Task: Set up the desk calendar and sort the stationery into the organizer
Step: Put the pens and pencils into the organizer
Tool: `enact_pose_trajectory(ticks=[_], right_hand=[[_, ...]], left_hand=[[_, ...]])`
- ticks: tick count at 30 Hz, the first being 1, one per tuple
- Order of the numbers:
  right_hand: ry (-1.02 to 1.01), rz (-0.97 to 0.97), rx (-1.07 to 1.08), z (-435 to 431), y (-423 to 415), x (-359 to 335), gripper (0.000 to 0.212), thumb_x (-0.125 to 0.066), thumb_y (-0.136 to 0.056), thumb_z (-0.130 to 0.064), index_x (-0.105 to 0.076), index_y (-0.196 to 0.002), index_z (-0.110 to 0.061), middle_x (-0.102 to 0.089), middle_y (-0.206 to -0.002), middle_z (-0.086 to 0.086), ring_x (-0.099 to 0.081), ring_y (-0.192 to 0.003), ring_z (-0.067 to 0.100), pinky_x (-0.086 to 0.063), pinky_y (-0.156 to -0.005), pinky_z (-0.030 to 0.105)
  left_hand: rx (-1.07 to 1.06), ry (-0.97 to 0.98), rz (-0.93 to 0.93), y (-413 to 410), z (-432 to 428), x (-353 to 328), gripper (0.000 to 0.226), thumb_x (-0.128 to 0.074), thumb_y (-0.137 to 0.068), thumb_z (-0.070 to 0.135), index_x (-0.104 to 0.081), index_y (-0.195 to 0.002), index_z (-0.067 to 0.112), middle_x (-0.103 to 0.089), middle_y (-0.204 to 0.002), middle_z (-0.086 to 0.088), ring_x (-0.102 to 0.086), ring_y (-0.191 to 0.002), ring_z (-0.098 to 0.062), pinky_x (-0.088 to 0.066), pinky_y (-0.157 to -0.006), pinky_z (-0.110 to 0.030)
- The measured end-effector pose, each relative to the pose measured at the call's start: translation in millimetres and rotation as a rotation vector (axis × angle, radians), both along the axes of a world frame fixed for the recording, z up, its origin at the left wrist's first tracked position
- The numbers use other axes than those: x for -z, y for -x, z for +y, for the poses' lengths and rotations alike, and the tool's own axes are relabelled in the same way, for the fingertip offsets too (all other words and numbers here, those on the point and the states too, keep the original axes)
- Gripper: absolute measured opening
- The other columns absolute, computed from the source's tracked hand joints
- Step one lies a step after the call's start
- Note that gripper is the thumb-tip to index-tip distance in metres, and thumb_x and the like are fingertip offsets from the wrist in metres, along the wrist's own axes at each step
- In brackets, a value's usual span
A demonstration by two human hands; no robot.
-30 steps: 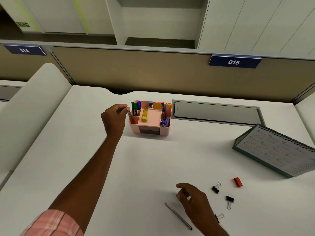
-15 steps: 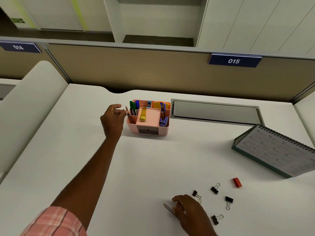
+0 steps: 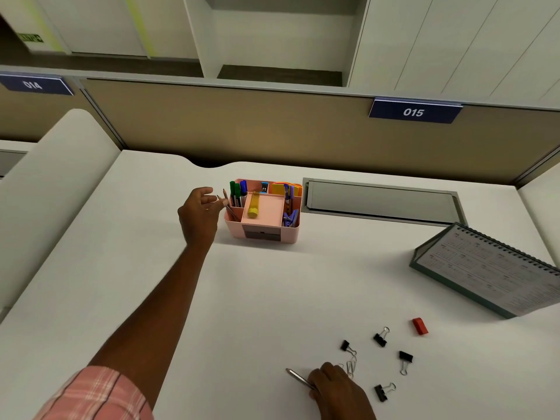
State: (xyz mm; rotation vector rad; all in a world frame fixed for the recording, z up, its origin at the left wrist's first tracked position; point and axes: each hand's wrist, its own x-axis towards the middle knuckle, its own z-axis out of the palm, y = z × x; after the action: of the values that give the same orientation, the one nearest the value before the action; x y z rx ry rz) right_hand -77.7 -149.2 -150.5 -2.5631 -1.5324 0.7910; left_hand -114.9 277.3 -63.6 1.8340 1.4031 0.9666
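Organizer (image 3: 289, 234): boxy pink plastic; right hand (image 3: 333, 389) pinches slim metallic pen (image 3: 295, 376).

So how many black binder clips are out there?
4 binder clips by the right hand: one beside the paper clips, one nearer the red eraser, one rightmost, one nearest. The hand might hide another.

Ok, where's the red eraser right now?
In the head view, the red eraser lies on the right, just in front of the desk calendar and right of the nearest binder clip.
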Motion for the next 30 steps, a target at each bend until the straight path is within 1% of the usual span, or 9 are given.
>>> enact_pose_trajectory(ticks=[5, 7, 9, 14, 17, 20, 23, 26, 30], right_hand=[[-0.06, -0.015, -0.02, 9.0, -0.8, -3.2, 0.021, -0.071, -0.059, -0.045, -0.055, -0.069, -0.036, -0.051, -0.071, -0.015, -0.056, -0.059, 0.001, -0.019, -0.044, 0.017], [-0.101, 0.041, 0.033, 12.4, -3.6, -12.3, 0.013, -0.055, -0.073, -0.044, -0.059, -0.081, -0.035, -0.056, -0.082, -0.015, -0.061, -0.073, 0.0, -0.03, -0.051, 0.017], [-0.124, 0.112, 0.069, 19.0, -7.0, -16.6, 0.021, -0.048, -0.086, -0.044, -0.06, -0.1, -0.033, -0.059, -0.1, -0.012, -0.06, -0.094, 0.003, -0.04, -0.065, 0.023], [-0.264, 0.343, 0.189, 45.9, -26.8, -32.3, 0.011, -0.058, -0.084, -0.038, -0.063, -0.093, -0.033, -0.062, -0.091, -0.014, -0.062, -0.083, 0.003, -0.053, -0.074, 0.028], [-0.321, 0.476, 0.304, 69.9, -38.3, -44.9, 0.005, -0.066, -0.084, -0.03, -0.065, -0.088, -0.031, -0.07, -0.082, -0.01, -0.065, -0.071, 0.008, -0.055, -0.066, 0.027], [-0.41, 0.612, 0.445, 96.2, -46.7, -61.3, 0.008, -0.071, -0.088, -0.019, -0.067, -0.085, -0.026, -0.074, -0.077, 0.002, -0.07, -0.067, 0.016, -0.055, -0.061, 0.032], [-0.511, 0.695, 0.519, 120.0, -52.5, -75.8, 0.008, -0.071, -0.09, -0.012, -0.068, -0.088, -0.019, -0.075, -0.078, 0.005, -0.075, -0.071, 0.017, -0.054, -0.062, 0.028], [-0.578, 0.703, 0.531, 142.6, -57.0, -86.1, 0.004, -0.07, -0.092, -0.011, -0.069, -0.093, -0.014, -0.075, -0.082, 0.003, -0.076, -0.074, 0.014, -0.055, -0.065, 0.024], [-0.601, 0.664, 0.491, 164.9, -57.5, -96.0, 0.004, -0.07, -0.095, -0.015, -0.069, -0.099, -0.014, -0.075, -0.087, 0.0, -0.075, -0.077, 0.012, -0.062, -0.075, 0.029]], left_hand=[[0.017, 0.029, -0.004, 4.8, -5.4, -3.2, 0.05, -0.086, -0.082, 0.03, -0.066, -0.124, 0.009, -0.073, -0.123, -0.009, -0.072, -0.106, -0.024, -0.058, -0.085, -0.032], [0.0, 0.047, -0.019, 5.5, -12.1, -4.0, 0.049, -0.084, -0.084, 0.032, -0.067, -0.124, 0.01, -0.072, -0.124, -0.008, -0.071, -0.107, -0.023, -0.057, -0.085, -0.029], [-0.012, 0.053, -0.036, 7.0, -22.8, -3.5, 0.044, -0.082, -0.086, 0.032, -0.068, -0.122, 0.01, -0.072, -0.123, -0.007, -0.071, -0.105, -0.022, -0.055, -0.081, -0.024], [-0.016, 0.108, -0.073, 17.4, -53.4, 3.1, 0.03, -0.079, -0.089, 0.027, -0.073, -0.113, 0.009, -0.073, -0.115, -0.006, -0.071, -0.095, -0.018, -0.048, -0.069, -0.011], [-0.035, 0.129, -0.065, 23.7, -67.3, 5.3, 0.024, -0.077, -0.091, 0.023, -0.074, -0.111, 0.01, -0.073, -0.11, -0.005, -0.069, -0.093, -0.018, -0.047, -0.069, -0.011], [0.001, 0.176, -0.083, 24.7, -87.3, 4.8, 0.017, -0.075, -0.092, 0.022, -0.074, -0.108, 0.015, -0.074, -0.104, -0.001, -0.07, -0.092, -0.018, -0.058, -0.074, -0.023], [0.148, 0.43, -0.169, 23.0, -105.7, -1.8, 0.018, -0.074, -0.093, 0.028, -0.075, -0.108, 0.018, -0.077, -0.095, 0.0, -0.075, -0.086, -0.018, -0.065, -0.079, -0.039], [0.319, 0.637, -0.232, 18.7, -120.5, -13.0, 0.023, -0.074, -0.093, 0.029, -0.076, -0.111, 0.015, -0.079, -0.097, -0.003, -0.077, -0.09, -0.022, -0.064, -0.085, -0.042], [0.387, 0.66, -0.261, 13.1, -129.1, -22.7, 0.017, -0.077, -0.091, 0.02, -0.078, -0.107, 0.015, -0.08, -0.095, -0.002, -0.077, -0.091, -0.023, -0.064, -0.085, -0.038]])
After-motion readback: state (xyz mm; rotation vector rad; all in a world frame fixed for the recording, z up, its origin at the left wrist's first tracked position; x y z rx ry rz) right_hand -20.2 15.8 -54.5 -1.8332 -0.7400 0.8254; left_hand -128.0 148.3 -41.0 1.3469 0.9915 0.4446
